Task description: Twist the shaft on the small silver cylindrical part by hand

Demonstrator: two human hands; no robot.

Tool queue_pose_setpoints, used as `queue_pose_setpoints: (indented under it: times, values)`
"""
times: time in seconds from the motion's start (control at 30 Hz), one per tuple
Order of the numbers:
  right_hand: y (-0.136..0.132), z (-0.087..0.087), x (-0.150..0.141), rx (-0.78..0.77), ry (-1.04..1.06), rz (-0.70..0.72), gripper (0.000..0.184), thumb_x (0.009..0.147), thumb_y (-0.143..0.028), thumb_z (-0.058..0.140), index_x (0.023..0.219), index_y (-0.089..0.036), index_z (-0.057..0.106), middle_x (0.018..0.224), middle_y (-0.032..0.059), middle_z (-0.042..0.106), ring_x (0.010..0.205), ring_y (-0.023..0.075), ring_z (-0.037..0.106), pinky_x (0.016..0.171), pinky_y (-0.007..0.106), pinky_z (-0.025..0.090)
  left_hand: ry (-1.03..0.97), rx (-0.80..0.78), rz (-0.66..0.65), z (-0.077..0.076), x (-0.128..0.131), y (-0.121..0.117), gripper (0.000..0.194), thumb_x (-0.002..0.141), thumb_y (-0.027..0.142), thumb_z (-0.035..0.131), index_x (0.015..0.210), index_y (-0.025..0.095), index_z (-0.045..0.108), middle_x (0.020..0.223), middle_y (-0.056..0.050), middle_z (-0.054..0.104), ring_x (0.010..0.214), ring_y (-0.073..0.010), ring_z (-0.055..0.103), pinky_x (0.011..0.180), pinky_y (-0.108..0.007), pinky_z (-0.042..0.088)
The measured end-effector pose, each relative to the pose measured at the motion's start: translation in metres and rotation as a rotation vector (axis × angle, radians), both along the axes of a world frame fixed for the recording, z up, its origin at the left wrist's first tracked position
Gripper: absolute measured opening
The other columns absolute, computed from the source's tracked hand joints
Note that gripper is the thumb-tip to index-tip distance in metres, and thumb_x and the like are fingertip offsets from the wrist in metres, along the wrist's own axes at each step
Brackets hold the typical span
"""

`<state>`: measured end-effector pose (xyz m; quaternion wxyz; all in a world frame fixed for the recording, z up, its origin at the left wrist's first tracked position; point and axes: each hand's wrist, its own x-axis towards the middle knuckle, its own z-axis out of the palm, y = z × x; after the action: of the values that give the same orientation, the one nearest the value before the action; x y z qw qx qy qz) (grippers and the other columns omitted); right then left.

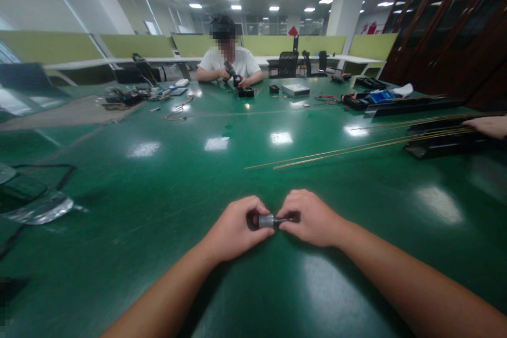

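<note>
My left hand (233,229) is closed around a small grey metal cylinder (266,221), its thumb and fingers gripping the body from the left. From the cylinder's right end a thin dark shaft (283,219) sticks out. The fingers of my right hand (311,216) pinch that shaft, and its far end is partly hidden in them. Both hands are low over the green tabletop (166,264), close together at the near middle. Whether the shaft is one piece with the cylinder, I cannot tell.
Long thin brass-coloured rods (336,153) and dark channels (431,145) lie at the right, where another person's hand (489,125) rests. Clear plastic (43,208) is at left. Across the table a person (250,60) handles a dark tool (230,69). A metal box (295,90) stands farther back.
</note>
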<state>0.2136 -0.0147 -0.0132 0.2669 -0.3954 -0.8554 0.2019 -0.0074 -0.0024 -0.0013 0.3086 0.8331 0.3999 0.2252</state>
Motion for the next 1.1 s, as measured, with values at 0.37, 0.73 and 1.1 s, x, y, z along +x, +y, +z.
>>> queue_pose_setpoints:
  times: [0.37,0.73,1.1]
  values:
    - [-0.0001,0.0044,0.0032,-0.028,-0.019,0.0,0.01,0.077,-0.019,0.072,0.085,-0.02,0.076,0.081,0.0026,0.074,0.08,0.0186,0.061,0.078,0.032,0.042,0.011,0.016,0.002,0.0001,-0.0002,-0.0011,0.018,0.073,0.023,0.074,0.083,0.017,0.06,0.08,-0.001,0.063,0.072,-0.0158,0.058,0.066,-0.026,0.044]
    - [0.0005,0.0048,0.0061,-0.048,-0.029,-0.006,0.01,0.075,-0.019,0.073,0.085,-0.02,0.076,0.081,0.0021,0.074,0.08,0.0184,0.061,0.077,0.031,0.042,0.012,0.013,0.0,-0.0021,-0.0015,0.0001,0.019,0.074,0.024,0.074,0.084,0.017,0.06,0.082,-0.001,0.063,0.074,-0.016,0.059,0.067,-0.026,0.044]
    - [0.0007,0.0068,0.0086,-0.079,-0.05,-0.029,0.011,0.073,-0.019,0.074,0.084,-0.02,0.075,0.08,0.0014,0.073,0.079,0.0173,0.062,0.077,0.029,0.042,0.02,0.009,0.0,-0.0012,-0.0012,-0.0007,0.018,0.074,0.023,0.074,0.084,0.017,0.06,0.082,-0.001,0.063,0.074,-0.0163,0.059,0.068,-0.026,0.044]
